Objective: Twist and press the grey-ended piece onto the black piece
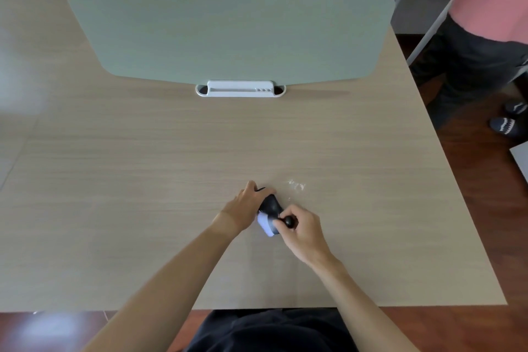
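Black-and-lilac small plastic gadget (269,216), gripped by both hands low on the pale wood-grain table (143,166).

The left hand (245,208) wraps its dark top; the right hand (300,227) pinches a black knob (289,221) (which could slip). White crumbs (297,186) lie at one o'clock and might scatter if brushed.

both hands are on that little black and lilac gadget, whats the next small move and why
Probably steady the gadget with the left hand while the right hand pulls the round black piece slightly away. The right fingers already pinch that piece at the gadget's near end, and the left hand grips the body on the table.
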